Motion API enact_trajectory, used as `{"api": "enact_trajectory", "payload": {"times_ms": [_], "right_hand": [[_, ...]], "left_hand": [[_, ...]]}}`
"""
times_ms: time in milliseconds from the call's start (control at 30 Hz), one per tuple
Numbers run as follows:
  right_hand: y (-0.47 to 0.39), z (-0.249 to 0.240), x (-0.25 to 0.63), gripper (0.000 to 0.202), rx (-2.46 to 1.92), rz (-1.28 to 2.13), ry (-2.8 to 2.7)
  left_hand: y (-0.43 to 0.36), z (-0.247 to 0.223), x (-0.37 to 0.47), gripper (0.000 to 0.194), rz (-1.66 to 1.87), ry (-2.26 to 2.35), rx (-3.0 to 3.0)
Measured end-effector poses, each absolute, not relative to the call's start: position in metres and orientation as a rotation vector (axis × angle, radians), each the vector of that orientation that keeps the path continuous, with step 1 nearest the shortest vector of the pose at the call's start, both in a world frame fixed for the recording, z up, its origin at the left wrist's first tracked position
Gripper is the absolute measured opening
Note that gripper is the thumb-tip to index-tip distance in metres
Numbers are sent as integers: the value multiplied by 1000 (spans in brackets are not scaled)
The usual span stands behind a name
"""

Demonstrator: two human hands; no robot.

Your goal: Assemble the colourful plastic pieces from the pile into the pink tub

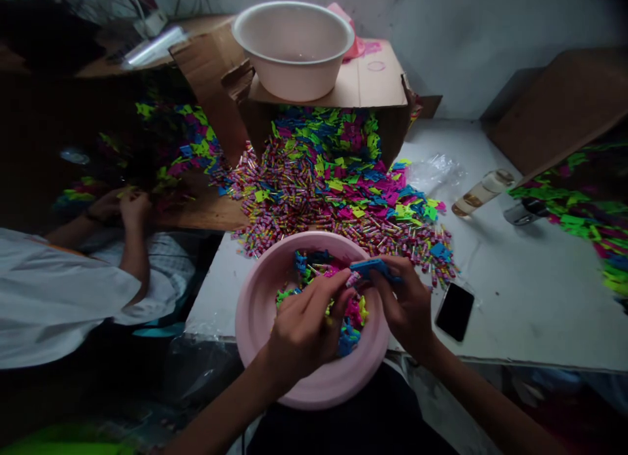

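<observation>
Over a pink basin (255,311) my two hands meet. My right hand (405,301) is closed on a flat blue plastic piece (369,268). The fingers of my left hand (309,321) pinch a small pink striped piece (352,279) against the near end of the blue one. Inside the basin lie blue, pink, green and yellow plastic pieces (349,337), partly hidden by my left hand. Behind the basin spreads a heap of small striped sticks (294,200), with flat coloured pieces (338,141) spilling from a cardboard box.
On the box (387,82) stands a white bowl (299,78). A phone (455,312), a bottle (483,192) and a metal cup (524,211) are on the right. Another person's hands (128,206) hold something at the left. More pieces (583,213) lie far right.
</observation>
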State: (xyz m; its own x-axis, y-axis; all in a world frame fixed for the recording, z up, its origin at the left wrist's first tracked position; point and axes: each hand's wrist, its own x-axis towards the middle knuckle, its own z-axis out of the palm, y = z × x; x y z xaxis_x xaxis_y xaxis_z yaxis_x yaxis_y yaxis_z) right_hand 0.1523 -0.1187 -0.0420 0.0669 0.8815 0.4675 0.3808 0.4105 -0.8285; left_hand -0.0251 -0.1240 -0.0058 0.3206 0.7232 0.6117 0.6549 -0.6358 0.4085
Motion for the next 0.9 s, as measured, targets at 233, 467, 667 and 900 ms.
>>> {"api": "enact_trajectory", "payload": {"times_ms": [233, 467, 667, 900], "right_hand": [[-119, -38, 152, 32, -1083, 604, -1600], [-114, -42, 158, 40, -984, 616, -1652], [-108, -46, 160, 42, -900, 628, -1712], [-113, -44, 151, 27, -1044, 694, -1628]], "left_hand": [[-120, -1, -27, 32, 1225, 1207, 2381], [-119, -6, -29, 33, 1194, 1235, 2405], [-126, -7, -28, 30, 1138, 1319, 2474], [-115, 0, -27, 24, 1150, 1274, 2300]]}}
